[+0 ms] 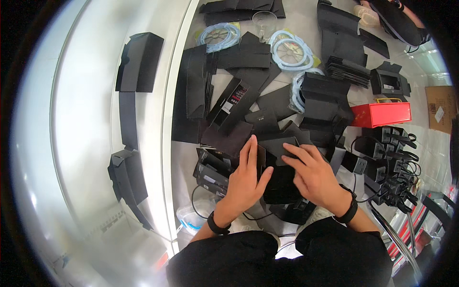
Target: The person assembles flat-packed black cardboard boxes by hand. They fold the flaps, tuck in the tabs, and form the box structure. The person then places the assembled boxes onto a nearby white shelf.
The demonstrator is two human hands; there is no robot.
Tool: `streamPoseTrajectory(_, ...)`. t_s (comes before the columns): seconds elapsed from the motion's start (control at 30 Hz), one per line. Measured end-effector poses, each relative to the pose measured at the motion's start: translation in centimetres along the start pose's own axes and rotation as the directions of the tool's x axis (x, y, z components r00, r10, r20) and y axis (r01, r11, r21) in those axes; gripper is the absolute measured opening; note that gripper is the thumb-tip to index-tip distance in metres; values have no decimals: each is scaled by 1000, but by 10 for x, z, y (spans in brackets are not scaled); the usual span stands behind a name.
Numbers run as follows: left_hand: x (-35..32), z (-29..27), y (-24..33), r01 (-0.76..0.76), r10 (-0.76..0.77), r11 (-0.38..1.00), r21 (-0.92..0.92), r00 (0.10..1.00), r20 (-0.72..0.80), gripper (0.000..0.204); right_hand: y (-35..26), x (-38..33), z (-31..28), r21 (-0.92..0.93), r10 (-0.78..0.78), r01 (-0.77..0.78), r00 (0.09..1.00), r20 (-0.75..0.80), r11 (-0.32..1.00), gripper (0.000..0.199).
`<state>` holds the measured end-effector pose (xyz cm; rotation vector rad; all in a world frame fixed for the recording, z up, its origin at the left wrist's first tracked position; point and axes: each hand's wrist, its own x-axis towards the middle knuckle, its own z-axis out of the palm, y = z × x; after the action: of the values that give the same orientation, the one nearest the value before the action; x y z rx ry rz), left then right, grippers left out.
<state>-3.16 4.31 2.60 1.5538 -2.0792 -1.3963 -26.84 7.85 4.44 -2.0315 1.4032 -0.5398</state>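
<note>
My left hand (246, 179) and my right hand (311, 172) both press on a black cardboard box (279, 184) held in front of my lap. The left hand lies flat with fingers stretched along the box's left side. Fingers of the right hand fold over a black flap (279, 145) at its top edge. Both wrists wear black bands. Flat black box blanks (229, 138) lie just beyond my fingertips on the white floor.
Several flat black blanks (244, 57) cover the floor ahead, with pale blue tape rolls (292, 52), a clear cup (264, 24) and a red box (381, 114). Black chargers with cables (389, 162) sit at right. Small black boxes (210, 172) sit at left. Another person's leg (397, 21) shows far right.
</note>
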Motion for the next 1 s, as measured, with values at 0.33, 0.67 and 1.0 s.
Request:
streamPoseTrajectory(0.33,9,0,-19,-193,190,979,-64,980,-50,70,3,4,-5,58,1,-2,1000,25,998,38)
streamPoseTrajectory(0.67,22,7,-31,-253,237,944,-211,966,-99,36,-5,-28,-2,-88,-282,295,950,134,952,33)
streamPoseTrajectory(1.0,25,6,-33,-277,273,904,-326,960,-58,29,-13,-32,-4,-164,-157,200,958,240,966,51)
